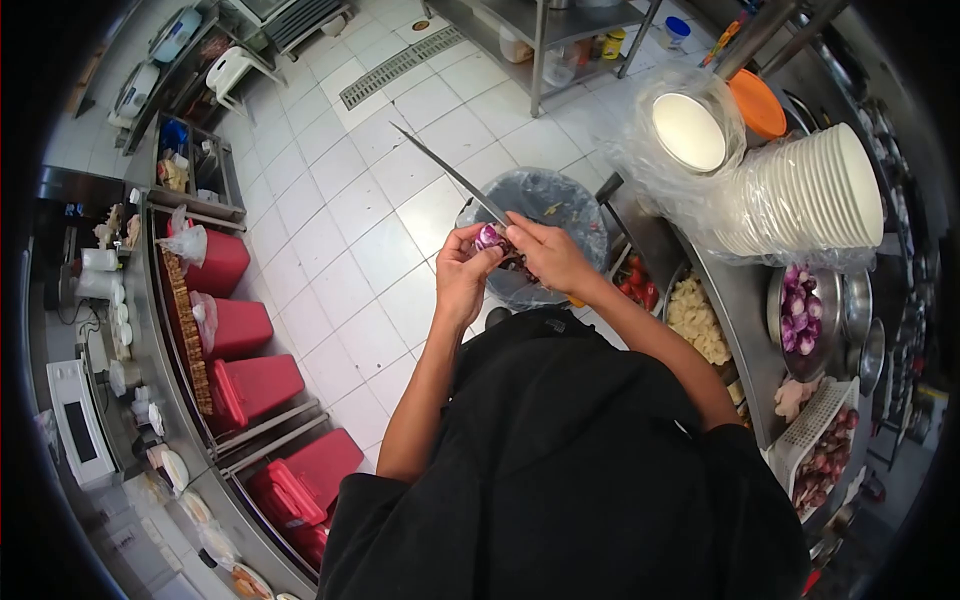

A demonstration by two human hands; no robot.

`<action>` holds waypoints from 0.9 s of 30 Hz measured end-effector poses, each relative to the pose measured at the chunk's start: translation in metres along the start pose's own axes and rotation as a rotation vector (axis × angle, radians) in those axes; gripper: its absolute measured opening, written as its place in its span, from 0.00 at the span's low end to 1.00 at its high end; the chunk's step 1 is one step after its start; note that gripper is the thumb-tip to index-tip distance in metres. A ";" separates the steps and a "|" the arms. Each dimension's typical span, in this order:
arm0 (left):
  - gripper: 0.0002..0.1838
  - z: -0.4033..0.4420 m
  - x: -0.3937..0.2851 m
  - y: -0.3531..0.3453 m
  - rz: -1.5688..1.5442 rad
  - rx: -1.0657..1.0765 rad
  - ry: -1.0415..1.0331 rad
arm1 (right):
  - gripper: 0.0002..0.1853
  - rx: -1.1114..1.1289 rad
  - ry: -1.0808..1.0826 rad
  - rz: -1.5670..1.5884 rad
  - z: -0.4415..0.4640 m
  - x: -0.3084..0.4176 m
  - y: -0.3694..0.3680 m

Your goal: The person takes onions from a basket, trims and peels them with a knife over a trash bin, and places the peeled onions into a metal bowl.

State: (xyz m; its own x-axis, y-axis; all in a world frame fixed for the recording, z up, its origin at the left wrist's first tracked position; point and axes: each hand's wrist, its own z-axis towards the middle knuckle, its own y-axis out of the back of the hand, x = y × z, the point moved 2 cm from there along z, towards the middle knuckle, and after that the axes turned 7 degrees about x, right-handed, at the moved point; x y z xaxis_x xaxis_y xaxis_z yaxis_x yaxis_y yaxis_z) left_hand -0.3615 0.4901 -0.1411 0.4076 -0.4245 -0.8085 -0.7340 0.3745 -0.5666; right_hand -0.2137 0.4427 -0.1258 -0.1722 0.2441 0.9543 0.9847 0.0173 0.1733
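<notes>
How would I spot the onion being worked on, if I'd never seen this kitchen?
On the tiled floor stands a round, lined bin. Over it, the left hand holds the purple-and-white onion, while the right hand holds a long knife. Unlike the onions in the metal bowl at right, this one is in hand.

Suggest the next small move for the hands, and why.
Probably pare a sliver off the onion: the left hand holds it, the right hand has the knife close by, and both are above the lined bin, which could catch parings. Glossy purple onions sit in a metal bowl; whether this one is fully peeled, I can't tell.
</notes>
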 end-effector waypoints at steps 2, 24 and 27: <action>0.16 0.000 -0.002 0.002 -0.039 -0.022 0.011 | 0.31 0.069 -0.092 0.084 -0.007 0.012 0.008; 0.16 0.013 0.012 0.019 0.037 -0.067 -0.077 | 0.32 0.096 0.029 -0.279 -0.003 0.023 -0.002; 0.17 0.005 0.004 0.004 0.048 -0.008 -0.080 | 0.31 -0.083 0.190 -0.132 0.010 -0.001 0.003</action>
State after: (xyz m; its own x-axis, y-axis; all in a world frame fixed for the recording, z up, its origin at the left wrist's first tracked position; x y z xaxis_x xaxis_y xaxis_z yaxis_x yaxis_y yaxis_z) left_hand -0.3604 0.4943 -0.1473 0.4139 -0.3390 -0.8449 -0.7579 0.3858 -0.5261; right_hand -0.2107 0.4523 -0.1282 -0.3088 0.0585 0.9493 0.9492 -0.0444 0.3115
